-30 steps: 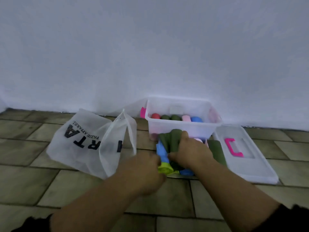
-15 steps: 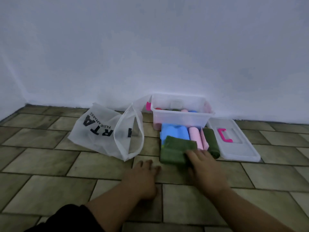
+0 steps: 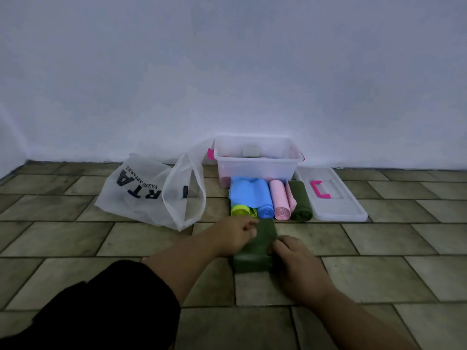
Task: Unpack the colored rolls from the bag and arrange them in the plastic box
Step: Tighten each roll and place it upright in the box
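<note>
A dark green roll (image 3: 254, 251), partly unrolled, lies on the tiled floor in front of me. My left hand (image 3: 231, 237) pinches its far left edge and my right hand (image 3: 294, 258) grips its right side. Behind it a row of rolls lies on the floor: a lime one (image 3: 241, 210), a blue one (image 3: 254, 194), a pink one (image 3: 279, 199) and another dark green one (image 3: 300, 200). The clear plastic box (image 3: 256, 168) stands against the wall behind the row, with several rolls dimly visible inside. The white bag (image 3: 151, 192) lies open to the left.
The box's clear lid (image 3: 338, 205) with a pink handle (image 3: 319, 189) lies flat on the floor right of the rolls. A white wall rises directly behind the box. Brown tiled floor (image 3: 379, 248) spreads on all sides.
The dark green roll has been pulled nearer to me, away from the row. My left hand left the floor and took its edge; my right hand now grips its side.
</note>
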Demonstrator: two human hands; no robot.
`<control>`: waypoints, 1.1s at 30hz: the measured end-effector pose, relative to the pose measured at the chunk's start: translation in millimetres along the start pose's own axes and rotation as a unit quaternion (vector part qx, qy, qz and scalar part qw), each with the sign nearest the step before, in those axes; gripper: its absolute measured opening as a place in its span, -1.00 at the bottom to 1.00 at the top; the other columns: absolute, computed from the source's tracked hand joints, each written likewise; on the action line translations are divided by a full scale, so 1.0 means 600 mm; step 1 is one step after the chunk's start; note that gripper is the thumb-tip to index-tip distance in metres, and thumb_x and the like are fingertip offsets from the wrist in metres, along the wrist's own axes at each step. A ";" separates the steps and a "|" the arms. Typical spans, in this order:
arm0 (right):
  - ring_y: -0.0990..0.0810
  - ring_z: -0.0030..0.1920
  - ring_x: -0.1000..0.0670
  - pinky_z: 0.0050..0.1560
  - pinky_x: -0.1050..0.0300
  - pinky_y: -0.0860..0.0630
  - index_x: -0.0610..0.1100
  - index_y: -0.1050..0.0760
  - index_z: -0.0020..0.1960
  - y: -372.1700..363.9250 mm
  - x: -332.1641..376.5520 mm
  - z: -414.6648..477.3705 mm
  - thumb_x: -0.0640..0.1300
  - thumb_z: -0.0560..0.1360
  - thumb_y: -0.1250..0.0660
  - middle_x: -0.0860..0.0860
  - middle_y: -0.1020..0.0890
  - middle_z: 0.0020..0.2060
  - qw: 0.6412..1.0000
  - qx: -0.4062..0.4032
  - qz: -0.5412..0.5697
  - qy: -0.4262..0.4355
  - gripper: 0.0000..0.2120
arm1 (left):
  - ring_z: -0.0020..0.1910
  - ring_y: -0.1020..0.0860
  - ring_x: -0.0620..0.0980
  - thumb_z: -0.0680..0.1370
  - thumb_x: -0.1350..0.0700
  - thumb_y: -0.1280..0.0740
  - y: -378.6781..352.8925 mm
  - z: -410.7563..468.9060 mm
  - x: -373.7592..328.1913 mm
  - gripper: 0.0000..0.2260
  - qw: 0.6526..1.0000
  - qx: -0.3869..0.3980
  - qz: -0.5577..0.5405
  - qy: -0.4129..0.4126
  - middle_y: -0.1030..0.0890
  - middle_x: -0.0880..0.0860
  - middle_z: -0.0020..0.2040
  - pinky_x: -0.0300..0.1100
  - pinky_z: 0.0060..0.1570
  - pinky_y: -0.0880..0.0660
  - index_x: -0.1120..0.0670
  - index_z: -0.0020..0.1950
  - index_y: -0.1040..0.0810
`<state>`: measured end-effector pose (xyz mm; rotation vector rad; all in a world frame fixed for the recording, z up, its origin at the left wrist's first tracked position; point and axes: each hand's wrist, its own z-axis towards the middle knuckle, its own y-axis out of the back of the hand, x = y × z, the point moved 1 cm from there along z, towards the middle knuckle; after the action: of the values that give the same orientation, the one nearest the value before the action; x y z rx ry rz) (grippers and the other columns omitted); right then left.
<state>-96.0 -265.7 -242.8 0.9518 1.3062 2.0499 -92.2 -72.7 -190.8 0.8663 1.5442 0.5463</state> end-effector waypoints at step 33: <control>-0.46 0.15 -0.03 0.17 0.01 -0.38 0.07 -0.38 0.22 0.010 -0.009 0.037 0.14 0.36 -0.27 0.08 -0.48 0.12 0.994 0.097 -0.028 -0.039 -0.55 | 0.24 -0.40 0.07 0.53 -0.36 -0.02 -0.034 0.035 0.038 -0.42 0.962 0.009 0.270 0.044 -0.42 0.09 0.19 0.13 0.32 -0.23 0.02 0.22 -0.54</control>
<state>-75.7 -259.8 -232.2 1.0565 1.4920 1.8499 -76.2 -70.1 -224.3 1.3026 1.3849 0.9738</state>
